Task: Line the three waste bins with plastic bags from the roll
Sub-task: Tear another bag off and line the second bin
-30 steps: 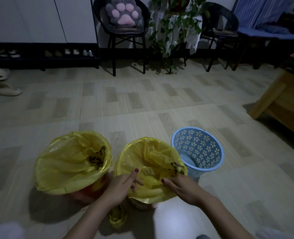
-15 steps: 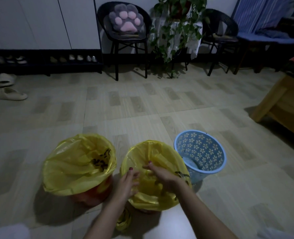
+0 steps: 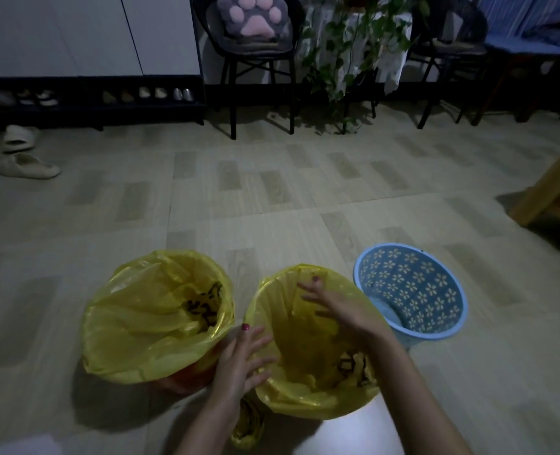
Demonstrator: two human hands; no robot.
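Note:
Three bins stand in a row on the floor. The left bin (image 3: 186, 380) is reddish and wears a yellow bag (image 3: 147, 323) folded over its rim. The middle bin's yellow bag (image 3: 304, 366) also covers its rim. My right hand (image 3: 341, 310) reaches into that bag with fingers spread, pressing the plastic toward the far wall. My left hand (image 3: 242, 359) rests open on the bag's near-left rim. The blue flower-patterned bin (image 3: 413, 290) at the right has no bag. The yellow bag roll (image 3: 247, 428) lies on the floor under my left forearm.
A wooden table leg (image 3: 551, 188) stands at the right. Black chairs (image 3: 255, 67), a trailing plant (image 3: 350, 54) and a shoe rack (image 3: 85, 100) line the back wall. Slippers (image 3: 22, 159) lie at the far left.
My right hand has moved from the near rim of the middle bag into it, reaching toward the far side. My left hand has shifted to the bag's left rim and spread open.

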